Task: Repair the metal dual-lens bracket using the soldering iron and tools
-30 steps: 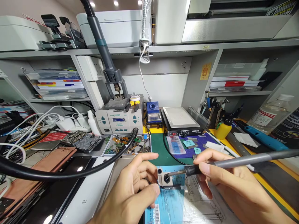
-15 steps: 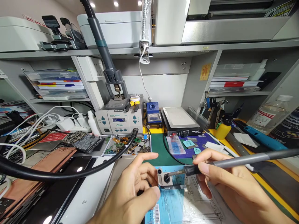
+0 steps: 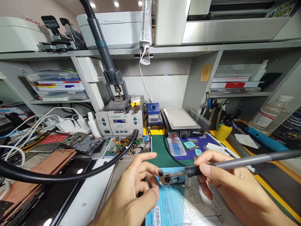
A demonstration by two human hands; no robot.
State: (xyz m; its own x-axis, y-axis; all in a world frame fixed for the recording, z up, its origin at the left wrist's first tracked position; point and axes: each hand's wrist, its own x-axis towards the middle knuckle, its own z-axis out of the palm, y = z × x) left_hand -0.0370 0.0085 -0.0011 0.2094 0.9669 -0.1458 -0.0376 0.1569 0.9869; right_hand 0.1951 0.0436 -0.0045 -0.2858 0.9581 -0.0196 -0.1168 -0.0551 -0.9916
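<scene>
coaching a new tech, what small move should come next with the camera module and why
Probably ease the camera module straight up with the left hand. It sits tilted above the blue panel, pinched at that hand's fingertips, while the tool in the right hand touches the module's right edge, so a sideways tug might slip it.
</scene>
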